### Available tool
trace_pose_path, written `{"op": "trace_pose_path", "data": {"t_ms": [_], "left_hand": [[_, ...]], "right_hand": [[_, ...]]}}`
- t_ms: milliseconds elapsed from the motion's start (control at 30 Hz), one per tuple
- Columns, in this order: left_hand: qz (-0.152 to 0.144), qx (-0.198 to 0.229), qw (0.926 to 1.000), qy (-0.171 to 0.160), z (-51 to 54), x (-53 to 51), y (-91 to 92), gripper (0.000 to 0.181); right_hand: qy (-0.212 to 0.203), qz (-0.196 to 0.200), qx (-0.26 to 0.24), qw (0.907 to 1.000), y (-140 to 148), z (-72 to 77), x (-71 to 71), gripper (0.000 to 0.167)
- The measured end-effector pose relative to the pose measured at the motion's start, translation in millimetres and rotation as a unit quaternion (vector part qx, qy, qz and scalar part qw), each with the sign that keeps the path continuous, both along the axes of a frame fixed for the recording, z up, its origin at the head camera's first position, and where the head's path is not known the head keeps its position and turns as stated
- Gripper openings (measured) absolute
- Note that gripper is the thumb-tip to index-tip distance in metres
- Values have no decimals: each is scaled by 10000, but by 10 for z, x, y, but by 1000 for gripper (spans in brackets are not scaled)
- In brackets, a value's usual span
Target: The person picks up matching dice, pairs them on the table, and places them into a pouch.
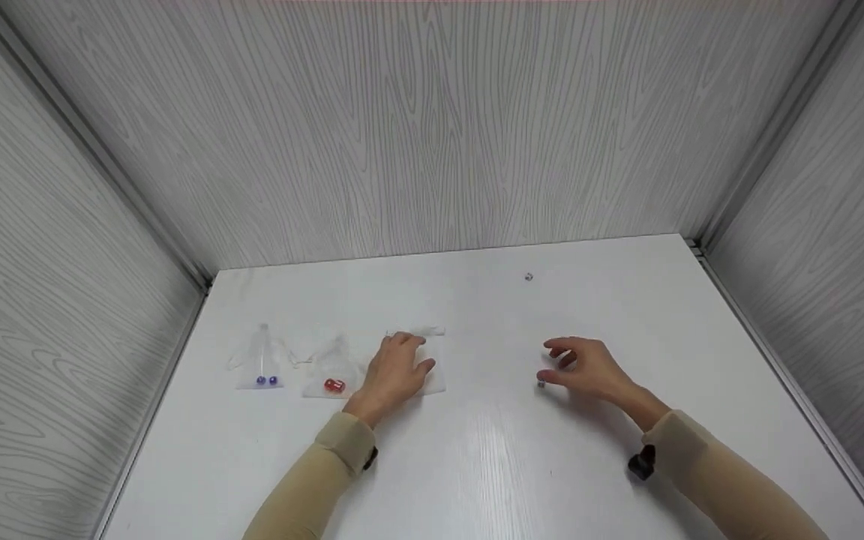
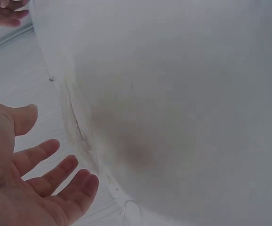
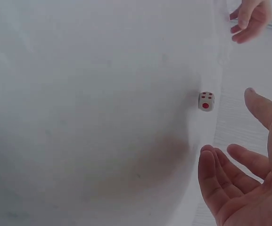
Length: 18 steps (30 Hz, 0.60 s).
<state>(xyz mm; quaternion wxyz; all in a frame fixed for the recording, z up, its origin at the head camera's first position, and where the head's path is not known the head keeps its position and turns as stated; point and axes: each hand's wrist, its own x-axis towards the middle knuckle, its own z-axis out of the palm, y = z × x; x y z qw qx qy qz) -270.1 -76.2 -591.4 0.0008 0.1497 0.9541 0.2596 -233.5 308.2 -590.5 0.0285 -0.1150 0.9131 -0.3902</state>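
Note:
In the head view my right hand [image 1: 586,367] is low over the table, thumb and fingers parted around a small die [image 1: 541,383]. In the right wrist view that white die [image 3: 206,101] shows red pips and sits apart from the fingers of the right hand [image 3: 249,174]. My left hand [image 1: 396,371] is over a clear plastic bag [image 1: 434,379], partly covering it; whether it touches the bag I cannot tell. The left wrist view shows the left hand [image 2: 37,174] with loosely bent fingers and nothing in them.
Left of the left hand lies a clear bag [image 1: 319,369] with red pieces [image 1: 334,385] inside. Further left is another bag [image 1: 258,352] holding two small blue pieces [image 1: 267,380]. A second small die-like piece [image 1: 529,277] lies near the back panel [image 1: 432,135].

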Motion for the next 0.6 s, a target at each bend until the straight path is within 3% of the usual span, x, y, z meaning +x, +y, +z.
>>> {"op": "trace_pose_path", "data": {"t_ms": [200,400,600], "left_hand": [[-260,-474,9985,-66,-93,9,68,46],[-323,-738,9965,-202,-69,22,105,47],[-323,-864,9957,-130,-20,57,106,46]], "right_hand": [[-183,7,51,9998,-27,-72,20,58],[-204,28,34,9998,-72,-100,14,46],[-224,100,-90,9997,-102,-149,6,32]]}}
